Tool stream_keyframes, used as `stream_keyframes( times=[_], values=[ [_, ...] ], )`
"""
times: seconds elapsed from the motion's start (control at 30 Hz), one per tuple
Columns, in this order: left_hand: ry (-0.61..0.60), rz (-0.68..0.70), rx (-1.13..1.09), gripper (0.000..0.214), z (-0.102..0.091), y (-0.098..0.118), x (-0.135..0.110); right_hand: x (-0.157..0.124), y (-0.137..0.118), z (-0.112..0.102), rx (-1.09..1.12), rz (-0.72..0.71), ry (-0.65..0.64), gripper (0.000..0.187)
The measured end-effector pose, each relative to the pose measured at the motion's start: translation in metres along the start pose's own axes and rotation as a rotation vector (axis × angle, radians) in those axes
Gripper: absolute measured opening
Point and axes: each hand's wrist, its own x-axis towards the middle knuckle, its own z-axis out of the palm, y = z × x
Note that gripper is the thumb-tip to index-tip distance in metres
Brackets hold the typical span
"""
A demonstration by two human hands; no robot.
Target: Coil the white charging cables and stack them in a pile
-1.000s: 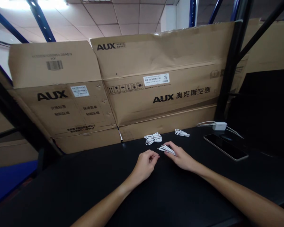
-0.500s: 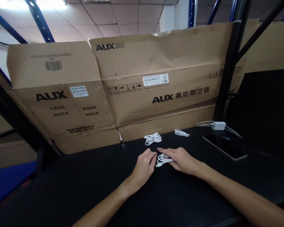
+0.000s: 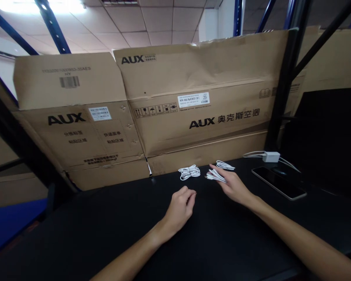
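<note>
My right hand [image 3: 232, 185] is closed around a coiled white cable [image 3: 216, 175], gripping it just above the black tabletop. The cable's loops stick out to the left, between thumb and fingers. My left hand [image 3: 179, 208] rests lower and to the left, apart from the cable. Its fingers are curled and pinched together; whatever they hold, if anything, is hidden. Beyond the hands lies a white cable bundle [image 3: 189, 172], gathered at its middle. Another coiled white cable [image 3: 225, 165] lies just behind my right hand.
A smartphone [image 3: 279, 183] lies on the black table [image 3: 128, 234] at the right, with a dark rounded object [image 3: 279, 171] behind it. Farther back is a white charger [image 3: 270, 157] with cables. Cardboard panels [image 3: 163, 136] line the back edge; a black post [image 3: 280, 93] rises at right.
My right hand has moved up and away from my left hand, carrying the coiled cable toward the back of the table. The left hand stays nearly in place, its fingers pinched.
</note>
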Motion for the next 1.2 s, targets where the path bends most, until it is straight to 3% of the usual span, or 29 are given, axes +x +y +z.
stream_keyframes(
  times=[0.1, 0.23, 0.3, 0.43, 0.63, 0.8, 0.9, 1.2],
  values=[
    [0.002, -0.033, -0.005, 0.017, 0.0, -0.001, 0.002, -0.001, -0.01, -0.001, 0.047, -0.054, -0.004, 0.053],
    [-0.02, -0.022, -0.018, 0.016, 0.0, -0.001, 0.002, -0.004, -0.029, 0.009, 0.033, -0.177, -0.156, 0.055],
    [-0.041, 0.005, -0.019, 0.016, 0.001, -0.001, 0.0, -0.006, -0.032, 0.014, -0.009, -0.164, -0.195, 0.056],
    [-0.055, 0.06, -0.028, 0.016, 0.007, 0.0, -0.004, -0.008, -0.026, 0.022, -0.085, -0.116, -0.168, 0.054],
    [-0.066, 0.09, -0.087, 0.019, 0.012, 0.004, -0.007, -0.012, -0.022, 0.024, -0.268, -0.172, -0.142, 0.05],
    [-0.05, 0.018, -0.077, 0.018, 0.01, 0.004, -0.004, -0.013, -0.026, 0.027, -0.397, -0.078, -0.059, 0.027],
    [-0.018, 0.003, -0.058, 0.017, 0.009, 0.002, -0.004, -0.012, -0.024, 0.03, -0.211, 0.063, -0.003, 0.013],
    [-0.07, 0.243, 0.287, 0.021, 0.009, 0.001, -0.011, -0.006, -0.026, 0.037, 0.409, 0.361, -0.075, 0.051]
  ],
)
